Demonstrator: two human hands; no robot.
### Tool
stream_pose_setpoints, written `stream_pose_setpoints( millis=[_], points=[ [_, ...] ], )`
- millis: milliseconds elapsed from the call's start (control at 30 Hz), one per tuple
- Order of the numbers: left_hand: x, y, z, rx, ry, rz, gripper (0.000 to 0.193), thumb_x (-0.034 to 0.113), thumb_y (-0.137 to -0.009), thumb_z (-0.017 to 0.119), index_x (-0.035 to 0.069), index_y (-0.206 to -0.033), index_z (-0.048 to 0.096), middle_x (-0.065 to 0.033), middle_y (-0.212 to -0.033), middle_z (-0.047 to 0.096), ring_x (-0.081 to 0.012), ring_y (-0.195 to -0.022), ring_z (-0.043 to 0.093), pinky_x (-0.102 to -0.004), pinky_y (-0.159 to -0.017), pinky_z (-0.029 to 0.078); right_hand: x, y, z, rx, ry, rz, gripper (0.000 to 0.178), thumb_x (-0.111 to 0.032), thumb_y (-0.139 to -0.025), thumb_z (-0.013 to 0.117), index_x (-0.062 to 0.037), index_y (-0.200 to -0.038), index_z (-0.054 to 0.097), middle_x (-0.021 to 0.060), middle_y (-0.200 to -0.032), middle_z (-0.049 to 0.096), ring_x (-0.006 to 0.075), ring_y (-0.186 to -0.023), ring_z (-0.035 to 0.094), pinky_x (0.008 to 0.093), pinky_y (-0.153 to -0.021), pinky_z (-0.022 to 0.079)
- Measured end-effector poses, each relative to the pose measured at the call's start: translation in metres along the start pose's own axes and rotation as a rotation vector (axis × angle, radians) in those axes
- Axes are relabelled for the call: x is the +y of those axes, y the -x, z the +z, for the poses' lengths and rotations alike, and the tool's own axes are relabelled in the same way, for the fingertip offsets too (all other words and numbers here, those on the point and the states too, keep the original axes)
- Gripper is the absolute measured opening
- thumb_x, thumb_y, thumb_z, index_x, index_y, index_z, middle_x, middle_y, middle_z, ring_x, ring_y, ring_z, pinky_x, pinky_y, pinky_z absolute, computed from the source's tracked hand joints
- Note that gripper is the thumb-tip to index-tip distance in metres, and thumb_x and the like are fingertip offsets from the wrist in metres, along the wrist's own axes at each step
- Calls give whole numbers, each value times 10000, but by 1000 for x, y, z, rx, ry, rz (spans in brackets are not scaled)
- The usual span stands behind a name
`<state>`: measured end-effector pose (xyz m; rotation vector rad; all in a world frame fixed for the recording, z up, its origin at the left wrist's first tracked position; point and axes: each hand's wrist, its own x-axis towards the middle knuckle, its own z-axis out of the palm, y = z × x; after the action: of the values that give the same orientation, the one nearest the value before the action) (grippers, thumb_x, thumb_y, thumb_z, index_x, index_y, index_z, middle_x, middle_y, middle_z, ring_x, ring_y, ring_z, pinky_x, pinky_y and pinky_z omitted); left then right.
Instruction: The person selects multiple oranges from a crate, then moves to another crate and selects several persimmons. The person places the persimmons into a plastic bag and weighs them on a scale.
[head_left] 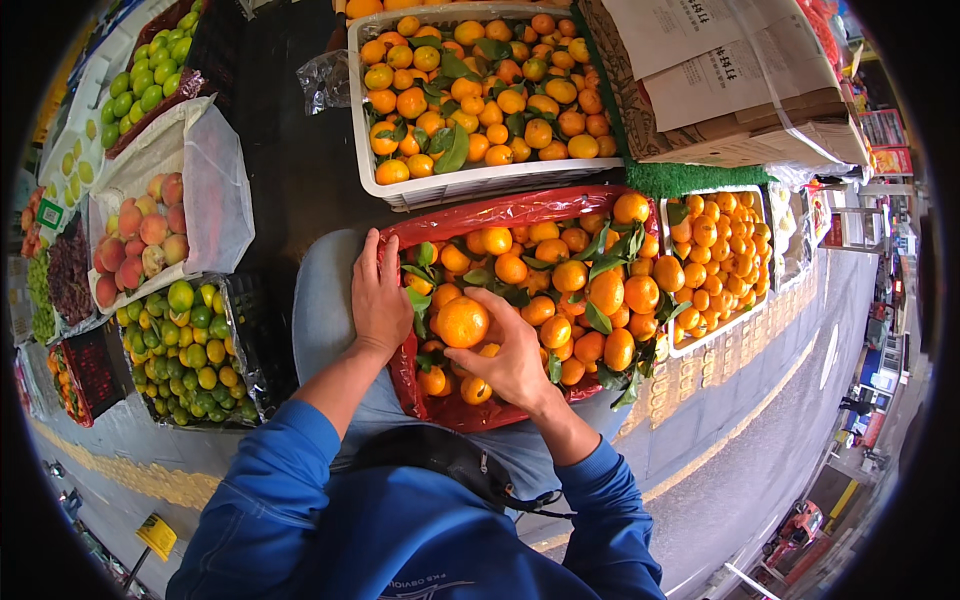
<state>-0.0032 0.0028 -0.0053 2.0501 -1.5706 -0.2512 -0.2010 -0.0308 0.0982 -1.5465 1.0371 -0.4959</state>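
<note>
My right hand (512,362) is closed around a large orange mandarin (463,322), thumb on one side and fingers on the other. It holds the fruit just over a crate lined with red plastic (520,208), which rests on my lap. Mandarins with green leaves (605,292) fill this crate. Against its left rim lies my left hand (383,305), with its fingers stretched out along the red liner and no fruit in it.
A white crate of leafy mandarins (480,185) stands beyond, with a cardboard box (730,80) to its right. Small orange citrus fill another white crate (715,260). Peaches (140,235), green citrus (185,345) and limes (150,75) stand at left. A road (770,400) runs along the right.
</note>
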Motion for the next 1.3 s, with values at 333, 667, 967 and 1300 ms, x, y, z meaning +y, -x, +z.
stream_pose_setpoints(
  millis=[333, 667, 967, 1300],
  points=[
    [1, 0, -2, -26, 2, -2, 696, -65, -781, 580, -8, -1463, 457, -264, -1552, 355, -456, -1308, 461, -491, -1128, 395, -19, 2, -4, 168, 192, -315, 629, -71, -719, 912, 3, -1275, 629, 172, -1215, 698, 317, -1134, 690, 403, -979, 550],
    [1, 0, -1, -4, -2, 1, 713, -70, -772, 602, -3, -1467, 456, -249, -1560, 354, -444, -1306, 465, -486, -1128, 399, -28, 9, 13, -109, -1142, 99, 526, -185, -921, 727, -53, -1371, 490, 163, -1164, 578, 202, -865, 592, 314, -710, 524],
    [-2, 0, 3, 20, -3, 9, 661, -44, -795, 580, -9, -1448, 481, -247, -1549, 373, -443, -1293, 479, -486, -1126, 402, -14, 1, 17, -266, -1506, 418, 670, -663, -1028, 364, -47, -1191, 572, 139, -799, 599, 109, -434, 337, 254, -427, 336],
    [5, 2, -13, 83, -55, 95, 607, 105, -878, 602, -18, -1457, 467, -268, -1543, 364, -476, -1409, 368, -573, -1174, 297, 6, -1, 30, 102, -1114, 453, 592, -612, -1050, 392, -79, -1210, 593, 89, -967, 656, 178, -766, 573, 318, -662, 465]
  ],
)
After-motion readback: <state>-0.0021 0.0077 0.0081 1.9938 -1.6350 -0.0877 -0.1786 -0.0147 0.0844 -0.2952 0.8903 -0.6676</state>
